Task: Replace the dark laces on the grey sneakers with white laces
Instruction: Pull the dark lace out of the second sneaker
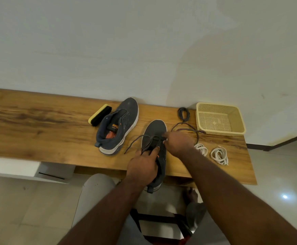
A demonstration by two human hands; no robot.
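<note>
Two grey sneakers lie on the wooden table. The left sneaker has no lace in it. The near sneaker points away from me, with its heel over the table's front edge. My left hand grips this sneaker around its middle. My right hand pinches its dark lace at the eyelets; one loose end trails left, the other loops right. A coiled dark lace lies near the wall. Two white lace bundles lie at the right.
A yellow-backed shoe brush lies left of the sneakers. A cream mesh basket stands at the table's back right corner against the wall. My knees and a stool are below the table's front edge.
</note>
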